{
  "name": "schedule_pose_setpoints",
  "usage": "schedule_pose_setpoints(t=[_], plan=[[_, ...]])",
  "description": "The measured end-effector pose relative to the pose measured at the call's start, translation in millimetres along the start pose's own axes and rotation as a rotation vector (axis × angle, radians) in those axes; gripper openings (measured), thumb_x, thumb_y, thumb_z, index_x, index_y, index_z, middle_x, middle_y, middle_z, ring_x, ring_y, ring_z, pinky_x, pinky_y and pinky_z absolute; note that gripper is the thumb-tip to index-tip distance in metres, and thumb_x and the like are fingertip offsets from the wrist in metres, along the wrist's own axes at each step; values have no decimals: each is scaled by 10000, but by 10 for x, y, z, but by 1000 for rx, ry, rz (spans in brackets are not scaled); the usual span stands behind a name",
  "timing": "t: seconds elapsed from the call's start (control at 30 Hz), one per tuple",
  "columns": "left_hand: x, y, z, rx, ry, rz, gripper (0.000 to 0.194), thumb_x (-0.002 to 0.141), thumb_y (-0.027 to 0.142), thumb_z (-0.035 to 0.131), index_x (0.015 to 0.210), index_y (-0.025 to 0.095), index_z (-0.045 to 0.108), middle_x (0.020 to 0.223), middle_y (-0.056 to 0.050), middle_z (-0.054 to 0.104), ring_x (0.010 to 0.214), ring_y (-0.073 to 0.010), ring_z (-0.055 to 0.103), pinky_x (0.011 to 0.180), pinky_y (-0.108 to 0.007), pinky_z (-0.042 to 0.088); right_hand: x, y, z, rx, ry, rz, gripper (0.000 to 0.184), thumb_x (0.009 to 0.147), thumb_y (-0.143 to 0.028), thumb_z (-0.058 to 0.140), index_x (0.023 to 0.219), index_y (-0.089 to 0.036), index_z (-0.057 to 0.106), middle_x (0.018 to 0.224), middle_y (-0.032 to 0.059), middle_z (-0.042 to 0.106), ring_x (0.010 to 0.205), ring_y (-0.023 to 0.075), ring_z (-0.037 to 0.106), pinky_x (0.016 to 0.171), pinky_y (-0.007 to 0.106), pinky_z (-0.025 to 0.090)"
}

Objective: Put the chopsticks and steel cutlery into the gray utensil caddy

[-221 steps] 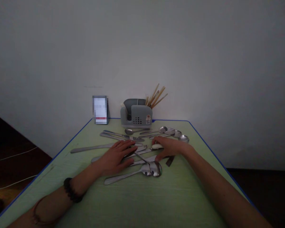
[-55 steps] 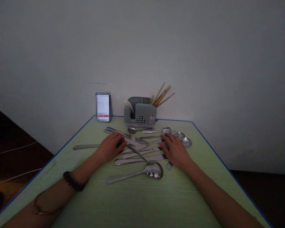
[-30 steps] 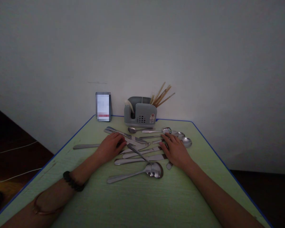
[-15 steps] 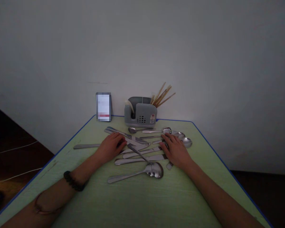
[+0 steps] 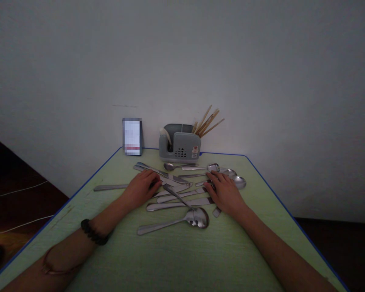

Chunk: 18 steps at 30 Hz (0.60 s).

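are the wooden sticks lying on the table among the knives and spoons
No, the wooden sticks lean out of the gray holder, behind the knives and spoons.

Blue-edged green table [image 5: 182, 259]: knives [image 5: 167, 207], spoons [image 5: 239, 182], grey holder [image 5: 187, 141], lit device [image 5: 132, 137].

The person's left forearm [image 5: 71, 252] carries two bands: a chunky black bracelet [image 5: 94, 233] of rounded beads around the wrist and, nearer the elbow, a thin, loose reddish-brown cord [image 5: 45, 267]. The right forearm [image 5: 273, 242] is bare.
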State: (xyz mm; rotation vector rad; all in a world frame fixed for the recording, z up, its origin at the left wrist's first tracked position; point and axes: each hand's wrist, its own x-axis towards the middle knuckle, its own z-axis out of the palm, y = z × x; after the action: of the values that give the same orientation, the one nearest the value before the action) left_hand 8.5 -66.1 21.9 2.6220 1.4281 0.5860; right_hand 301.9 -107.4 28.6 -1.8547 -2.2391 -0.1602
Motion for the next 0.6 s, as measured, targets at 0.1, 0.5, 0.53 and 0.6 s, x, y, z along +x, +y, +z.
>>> schedule_pose_setpoints(t=[0.1, 0.5, 0.53, 0.6], plan=[[-3, 11, -5, 20, 3, 8, 244, 907, 334, 412, 841, 163, 574, 862, -73, 596, 836, -210, 532, 780, -338, 424, -6, -19, -20, -20, 24, -3, 475, 933, -394, 347, 1329, -156, 459, 1284, 99, 549, 1133, 276, 473, 960, 400, 336], [423, 60, -346, 68, -54, -40, 271, 884, 348, 401, 947, 168, 593, 952, -79, 623, 802, -195, 596, 717, -307, 448, 342, -126, -513, 27, 23, -35, 325, 910, -319, 407, 1084, -163, 633, 1084, 107, 642, 1016, 235, 546, 871, 318, 390], [507, 81, -402, 63, -107, -41, 284, 875, 361, 410, 968, 167, 597, 981, -86, 626, 817, -201, 601, 713, -303, 451, 425, -149, -604, 59, -45, -42, 334, 908, -336, 411, 1097, -164, 628, 1079, 104, 651, 988, 226, 569, 848, 305, 406], [669, 135, -513, 29, -247, -58, 313, 859, 389, 432, 996, 168, 606, 1000, -86, 648, 846, -209, 612, 711, -288, 454, 584, -192, -778, 142, -266, -72, 355, 895, -384, 431, 1116, -182, 623, 1037, 85, 679, 911, 203, 615, 775, 272, 437]])
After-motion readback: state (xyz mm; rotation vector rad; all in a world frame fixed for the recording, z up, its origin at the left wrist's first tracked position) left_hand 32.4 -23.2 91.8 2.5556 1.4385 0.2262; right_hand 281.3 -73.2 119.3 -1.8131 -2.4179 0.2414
